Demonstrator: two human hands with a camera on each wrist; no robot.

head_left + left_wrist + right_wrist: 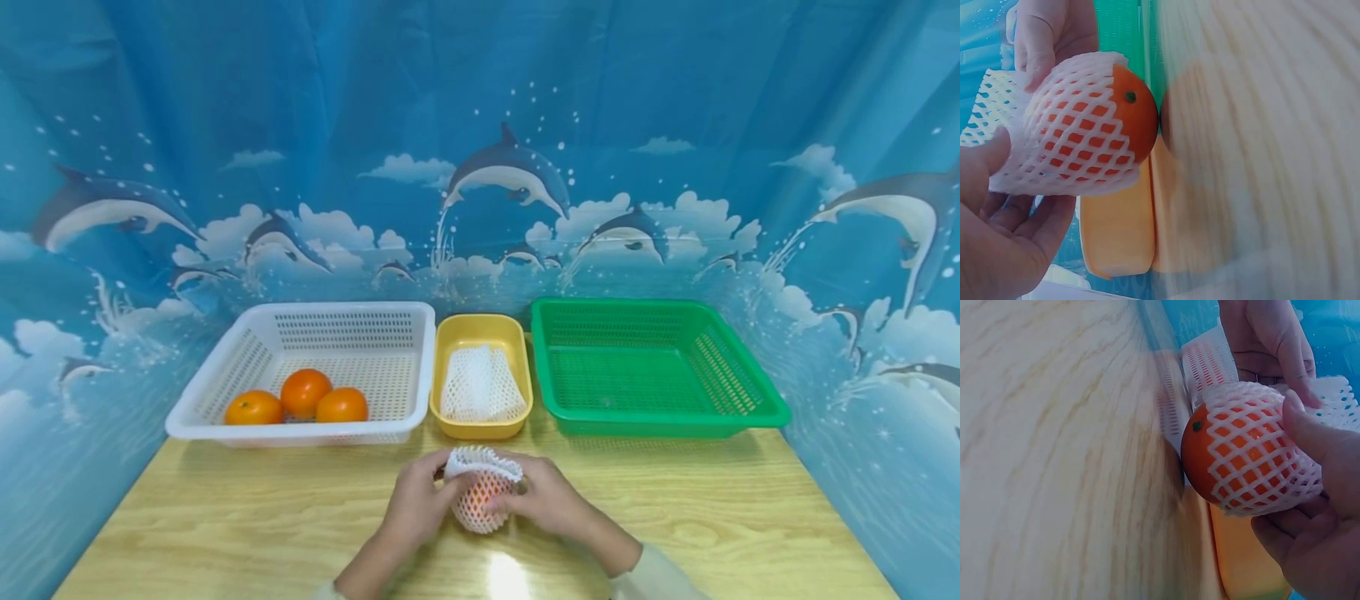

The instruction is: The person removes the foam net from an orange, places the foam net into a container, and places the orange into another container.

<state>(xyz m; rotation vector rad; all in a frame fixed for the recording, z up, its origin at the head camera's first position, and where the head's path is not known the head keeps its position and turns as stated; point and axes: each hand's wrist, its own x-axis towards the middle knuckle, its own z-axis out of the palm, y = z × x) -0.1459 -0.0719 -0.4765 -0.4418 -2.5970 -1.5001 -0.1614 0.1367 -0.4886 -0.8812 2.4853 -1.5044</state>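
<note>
An orange (1138, 115) with a small green stem spot sits inside a white foam net sleeve (480, 492) just above or on the table, near the middle front. Its stem end pokes out of the net, facing the tabletop, while the loose end of the net stands up past the fruit. My left hand (420, 498) grips the netted orange from the left, thumb on the near side and fingers below or behind. From the other side my right hand (551, 497) holds it the same way, thumb pressed on the net in the right wrist view.
A white basket (187, 412) at the left holds several oranges (305, 392). Between the baskets stands a yellow tub (480, 430) with white foam nets (483, 385) in it. A green basket (667, 417) stands at the right. A dolphin-print curtain (480, 83) hangs behind the wooden table (262, 508).
</note>
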